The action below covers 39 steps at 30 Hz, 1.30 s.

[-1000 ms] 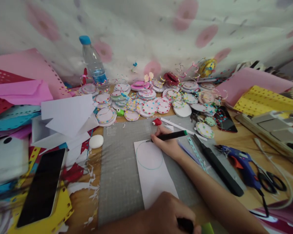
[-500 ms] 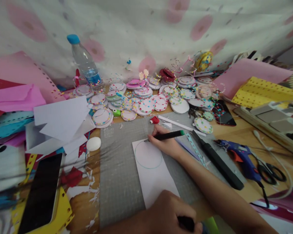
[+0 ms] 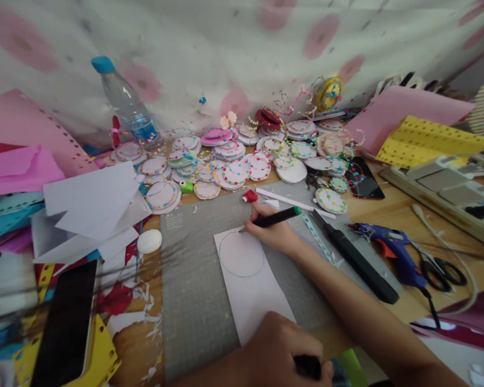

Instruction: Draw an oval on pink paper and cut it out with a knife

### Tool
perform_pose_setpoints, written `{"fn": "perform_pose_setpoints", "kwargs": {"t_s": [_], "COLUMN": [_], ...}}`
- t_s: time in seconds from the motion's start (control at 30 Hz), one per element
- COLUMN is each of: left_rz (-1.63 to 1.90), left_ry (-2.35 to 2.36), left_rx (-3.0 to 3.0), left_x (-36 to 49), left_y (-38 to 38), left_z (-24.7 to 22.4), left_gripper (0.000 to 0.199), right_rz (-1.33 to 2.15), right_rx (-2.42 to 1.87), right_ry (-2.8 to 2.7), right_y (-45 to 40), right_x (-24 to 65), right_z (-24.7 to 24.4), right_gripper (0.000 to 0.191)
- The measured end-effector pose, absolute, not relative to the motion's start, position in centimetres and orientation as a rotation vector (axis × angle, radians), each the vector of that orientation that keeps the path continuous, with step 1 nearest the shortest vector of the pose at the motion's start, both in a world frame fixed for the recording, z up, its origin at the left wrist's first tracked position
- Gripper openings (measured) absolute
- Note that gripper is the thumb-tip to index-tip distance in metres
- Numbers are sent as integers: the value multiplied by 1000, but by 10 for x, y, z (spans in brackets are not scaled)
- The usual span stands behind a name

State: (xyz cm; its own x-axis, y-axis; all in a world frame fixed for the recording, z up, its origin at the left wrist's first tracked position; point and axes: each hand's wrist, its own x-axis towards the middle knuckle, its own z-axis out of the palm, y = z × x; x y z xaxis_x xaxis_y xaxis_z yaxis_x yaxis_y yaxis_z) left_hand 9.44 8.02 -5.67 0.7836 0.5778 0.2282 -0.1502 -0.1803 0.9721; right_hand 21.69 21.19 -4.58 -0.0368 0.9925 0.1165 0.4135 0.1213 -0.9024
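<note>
My right hand [image 3: 269, 231] grips a black marker [image 3: 280, 216] with a green end. Its tip meets the top edge of a thin green circle on a white strip of paper [image 3: 256, 295]. The strip lies on a grey cutting mat [image 3: 193, 301]. Over the strip's near end, my left hand [image 3: 276, 346] is closed around a short black object [image 3: 307, 366], mostly hidden by the fingers. A small red item [image 3: 250, 196] and a white strip [image 3: 292, 202] lie just beyond my right hand.
Many decorated paper discs [image 3: 236, 172] crowd the back, beside a water bottle [image 3: 129, 102]. On the right are a black knife-like tool [image 3: 358, 260], a blue glue gun [image 3: 397, 247] and scissors [image 3: 439, 271]. A phone [image 3: 66, 325] and paper scraps cover the left.
The view has shifted slightly, so most things sit a little further left. My right hand stays with the marker at the circle's top, and my left hand keeps its hold.
</note>
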Motion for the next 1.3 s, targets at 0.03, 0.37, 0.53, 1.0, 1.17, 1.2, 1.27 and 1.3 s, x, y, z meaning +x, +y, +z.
{"fn": "perform_pose_setpoints", "kwargs": {"t_s": [0.03, 0.37, 0.53, 1.0, 1.17, 1.2, 1.27, 1.3], "left_rz": [666, 651, 686, 591, 516, 521, 530, 527], "left_ry": [346, 354, 350, 353, 373, 370, 365, 366], "left_rx": [1630, 1648, 1631, 1621, 1646, 1645, 1642, 1642], "left_x": [94, 94, 94, 94, 94, 94, 94, 94], "left_y": [81, 81, 80, 81, 80, 80, 81, 81], "left_z": [-56, -54, -55, -53, -55, -56, -56, -56], "left_gripper": [31, 32, 30, 32, 33, 34, 34, 34], "right_rz": [896, 937, 951, 927, 1020, 1071, 1150, 1163], "right_rx": [-1424, -1503, -1528, -1564, -1424, -1399, -1364, -1362], "right_ry": [-1577, -1605, -1621, -1464, -1226, -1252, -1322, -1345], "right_y": [212, 211, 210, 199, 198, 198, 200, 201], "right_x": [218, 227, 230, 241, 239, 236, 229, 226], "right_z": [-46, -37, -35, -23, -23, -24, -26, -28], "right_gripper": [21, 18, 17, 22, 20, 20, 21, 22]}}
